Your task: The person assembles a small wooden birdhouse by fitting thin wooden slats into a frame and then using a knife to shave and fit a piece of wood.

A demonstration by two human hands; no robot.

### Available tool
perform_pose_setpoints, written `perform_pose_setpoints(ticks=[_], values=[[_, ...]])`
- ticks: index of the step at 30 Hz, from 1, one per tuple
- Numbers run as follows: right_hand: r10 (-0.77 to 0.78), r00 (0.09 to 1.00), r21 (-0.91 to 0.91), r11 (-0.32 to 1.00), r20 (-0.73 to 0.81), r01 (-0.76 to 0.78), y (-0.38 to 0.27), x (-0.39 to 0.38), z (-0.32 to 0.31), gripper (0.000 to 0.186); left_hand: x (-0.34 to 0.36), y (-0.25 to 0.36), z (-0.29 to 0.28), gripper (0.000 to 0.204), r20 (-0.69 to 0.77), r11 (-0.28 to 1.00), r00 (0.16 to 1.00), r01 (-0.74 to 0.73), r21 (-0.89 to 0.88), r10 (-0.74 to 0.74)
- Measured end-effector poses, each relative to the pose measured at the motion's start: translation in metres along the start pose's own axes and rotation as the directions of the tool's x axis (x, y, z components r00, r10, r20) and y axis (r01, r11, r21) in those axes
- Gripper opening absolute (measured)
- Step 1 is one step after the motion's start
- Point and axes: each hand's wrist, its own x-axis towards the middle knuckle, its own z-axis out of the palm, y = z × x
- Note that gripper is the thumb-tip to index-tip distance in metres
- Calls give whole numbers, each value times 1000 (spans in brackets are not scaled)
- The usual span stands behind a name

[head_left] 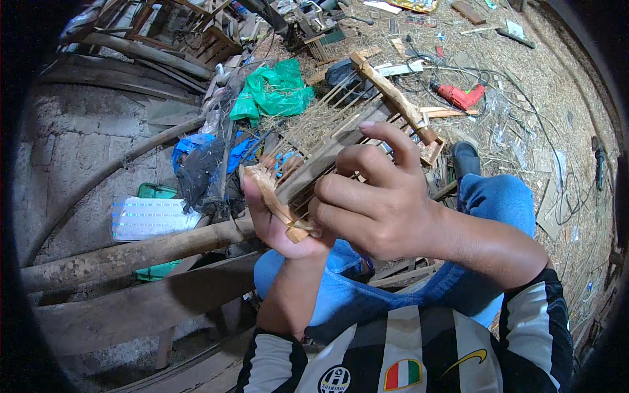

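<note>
A small wooden frame (393,92) with carved end rails and rows of thin sticks between them is held slanting above my lap, with a weathered board (301,180) running through its middle. My left hand (275,232) is closed round the lower carved end piece, its palm beneath it. My right hand (377,196) lies over the sticks and board with fingers curled on them, the forefinger bent over the board. What the right fingertips touch underneath is partly hidden.
A red power drill (458,96) with cables, a green plastic bag (265,95), blue and dark sheeting (193,150) and scraps lie on the floor. Bamboo poles (131,259) and planks cross at the left, a white panel (151,219) behind them. Piled timber (157,59) stands top left.
</note>
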Motion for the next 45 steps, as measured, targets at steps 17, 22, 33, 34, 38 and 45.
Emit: perform_pose_setpoints(ticks=[17, 22, 33, 34, 38, 45], values=[[16, 1000, 31, 999, -19, -15, -2, 0, 2, 10, 1, -3, -10, 57, 60, 998, 996, -63, -2, 63], [4, 1000, 27, 1000, -12, -4, -1, 1, 1, 10, 2, -5, -6, 58, 47, 998, 997, -59, -16, 60], [3, 1000, 45, 999, -7, -3, -2, 0, 2, 9, -8, -2, -19, 76, -67, 980, 997, -53, -194, 41], [5, 1000, 46, 999, -2, -4, -3, -1, 4, 9, -8, -2, -19, 74, -109, 993, 993, -53, -106, 42], [-3, 999, 9, 1000, 49, 2, -1, -1, -1, 9, -3, -10, -15, 70, -91, 997, 993, -71, -1, 71], [-60, 998, -76, 995, -33, 57, 3, 3, -1, 9, 4, -8, -20, 67, -272, 1000, 962, -2, -14, -2]])
